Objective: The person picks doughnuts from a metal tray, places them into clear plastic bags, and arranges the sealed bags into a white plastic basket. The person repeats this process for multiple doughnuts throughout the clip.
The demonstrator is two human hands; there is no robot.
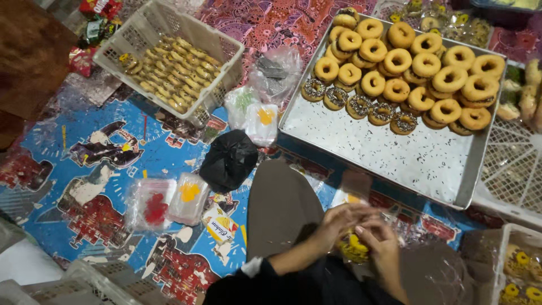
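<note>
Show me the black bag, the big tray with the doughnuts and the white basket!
black bag point(228, 160), head view, middle of the bag
tray point(389, 155), head view, bare floor of the tray
white basket point(148, 29), head view, near wall

A colourful printed floor mat point(101, 169) with blue, red and purple patterns carries everything. At upper left sits a white plastic lattice basket point(223, 53) of small pastries. At upper right lies a large rectangular metal tray point(384, 152) of ring doughnuts. A knotted black plastic bag point(228, 160) rests at centre, with stacks of clear plastic wrappers point(166, 200) at lower left of it.
</note>
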